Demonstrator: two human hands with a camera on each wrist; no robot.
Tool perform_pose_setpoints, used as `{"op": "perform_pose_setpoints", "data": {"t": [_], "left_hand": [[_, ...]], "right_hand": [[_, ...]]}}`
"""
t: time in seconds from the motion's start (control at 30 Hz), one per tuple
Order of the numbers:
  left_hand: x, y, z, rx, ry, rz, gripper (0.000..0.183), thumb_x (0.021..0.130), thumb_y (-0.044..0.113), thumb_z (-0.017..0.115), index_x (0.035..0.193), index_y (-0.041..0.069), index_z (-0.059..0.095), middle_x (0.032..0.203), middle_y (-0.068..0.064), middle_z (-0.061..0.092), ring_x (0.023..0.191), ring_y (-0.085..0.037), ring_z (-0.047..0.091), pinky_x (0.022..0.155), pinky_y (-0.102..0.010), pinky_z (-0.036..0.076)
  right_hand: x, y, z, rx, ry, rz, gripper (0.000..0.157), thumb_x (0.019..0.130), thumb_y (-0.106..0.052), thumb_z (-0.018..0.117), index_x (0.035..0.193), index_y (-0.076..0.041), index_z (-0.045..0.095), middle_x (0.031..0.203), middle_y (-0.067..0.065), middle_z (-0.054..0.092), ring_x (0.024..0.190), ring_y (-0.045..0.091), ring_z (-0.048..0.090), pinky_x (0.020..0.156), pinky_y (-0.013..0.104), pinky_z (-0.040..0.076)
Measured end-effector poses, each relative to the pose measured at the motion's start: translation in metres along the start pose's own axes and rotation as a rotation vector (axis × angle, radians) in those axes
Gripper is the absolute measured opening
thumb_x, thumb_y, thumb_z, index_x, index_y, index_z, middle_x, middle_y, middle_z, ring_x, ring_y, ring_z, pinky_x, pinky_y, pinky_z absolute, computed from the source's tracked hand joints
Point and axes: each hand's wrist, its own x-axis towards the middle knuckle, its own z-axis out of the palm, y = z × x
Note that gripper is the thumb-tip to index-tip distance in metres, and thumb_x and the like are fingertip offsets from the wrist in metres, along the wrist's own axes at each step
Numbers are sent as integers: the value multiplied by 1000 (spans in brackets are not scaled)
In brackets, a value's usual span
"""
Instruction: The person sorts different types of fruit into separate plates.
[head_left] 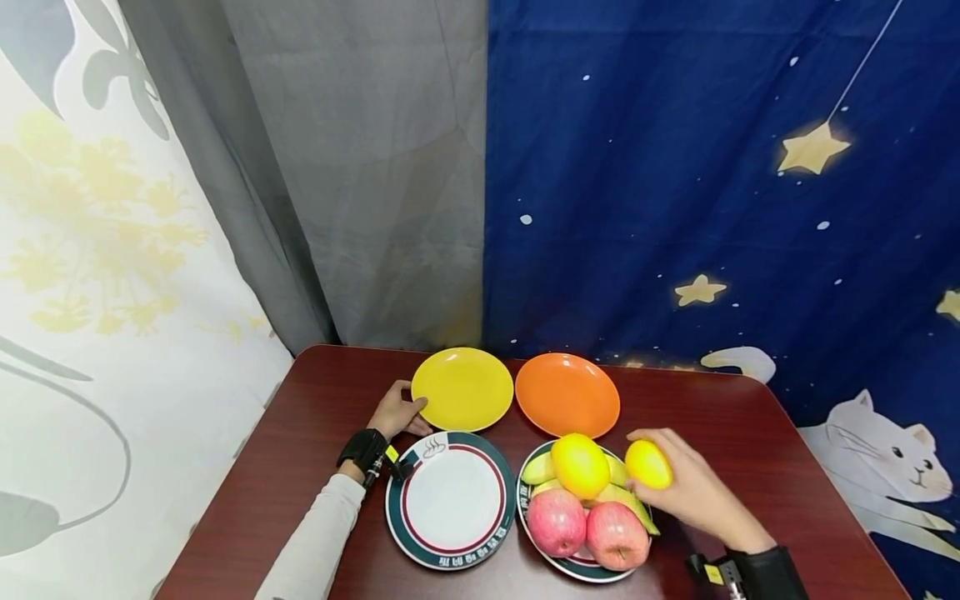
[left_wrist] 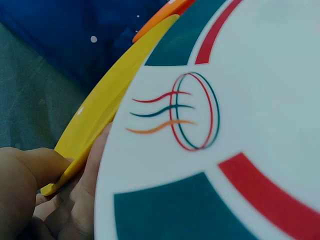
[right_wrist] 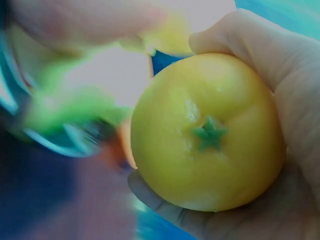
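Observation:
My left hand [head_left: 401, 412] pinches the left rim of a yellow plate [head_left: 461, 389], thumb on top and fingers beneath, as the left wrist view shows. A white plate [head_left: 453, 500] with a green and red border lies right in front of that hand. In my right hand [head_left: 686, 479] is a yellow orange [right_wrist: 207, 132] with a green star-shaped stem mark, gripped between thumb and fingers. This hand is just right of a green-rimmed plate [head_left: 573, 569] bearing two pink apples [head_left: 557, 522], another yellow orange [head_left: 580, 465] and bananas [head_left: 626, 502].
An orange plate [head_left: 567, 395] lies at the back, right of the yellow one. All stand on a dark red-brown table [head_left: 330, 387]. Grey [head_left: 375, 167] and blue star-patterned curtains [head_left: 637, 167] hang behind its back edge.

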Motion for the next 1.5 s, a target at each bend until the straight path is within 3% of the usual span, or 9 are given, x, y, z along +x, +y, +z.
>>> {"op": "perform_pose_setpoints", "data": {"t": [0.13,0.23,0.33,0.53,0.67,0.83,1.03,1.27,1.5], "left_hand": [[6,-7,-4,-31,14,-23,48,114,6,58,153,-11,34,79,-18,75,60,-24,77,59,-29,63],[9,-9,-5,-42,22,-24,47,114,7,58,151,-12,36,80,-19,76,61,-26,77,60,-30,64],[8,-8,-4,-35,21,-20,47,114,9,59,150,-14,38,79,-20,76,61,-26,78,60,-29,64],[7,-5,-1,-8,13,-16,45,115,9,58,146,-18,41,78,-22,75,60,-25,77,59,-29,63],[9,-11,2,-6,15,-18,41,114,8,59,143,-16,45,76,-21,75,59,-24,77,58,-29,63],[8,-11,12,11,-20,-17,43,114,10,59,145,-16,43,77,-20,75,60,-24,77,59,-29,63],[1,-1,17,31,-5,-16,42,115,12,59,145,-14,44,78,-19,75,58,-21,76,59,-27,62],[-1,1,17,46,-2,-12,45,115,12,59,147,-15,41,80,-21,75,59,-23,77,59,-27,63],[7,-6,16,51,1,-32,45,115,13,59,148,-12,42,79,-17,76,60,-23,77,59,-27,63]], "right_hand": [[35,-12,-28,-21,89,-70,60,80,-16,96,134,-11,68,124,4,66,97,19,60,73,29,57],[79,-38,-44,0,117,-133,61,84,-16,94,138,-10,66,130,7,64,101,22,61,74,31,58],[132,-71,-44,50,132,-220,61,86,-18,93,140,-9,65,134,9,63,105,26,62,78,38,60],[232,-127,11,148,52,-283,60,88,-23,89,141,-10,64,134,10,59,111,30,60,85,47,59],[271,-139,70,134,-51,-233,62,88,-25,87,144,-10,63,132,11,58,109,31,60,87,45,58],[272,-130,135,66,-186,-147,63,90,-23,87,145,-10,61,134,14,59,111,33,60,90,44,57],[254,-115,185,-17,-308,-46,62,91,-24,89,145,-12,61,143,16,57,119,37,57,97,47,56],[241,-105,207,-35,-353,-15,63,91,-27,90,145,-13,62,140,15,60,122,36,58,103,47,56],[240,-109,204,-71,-368,-2,63,94,-31,89,148,-16,61,140,13,59,122,33,58,104,47,56]]}}
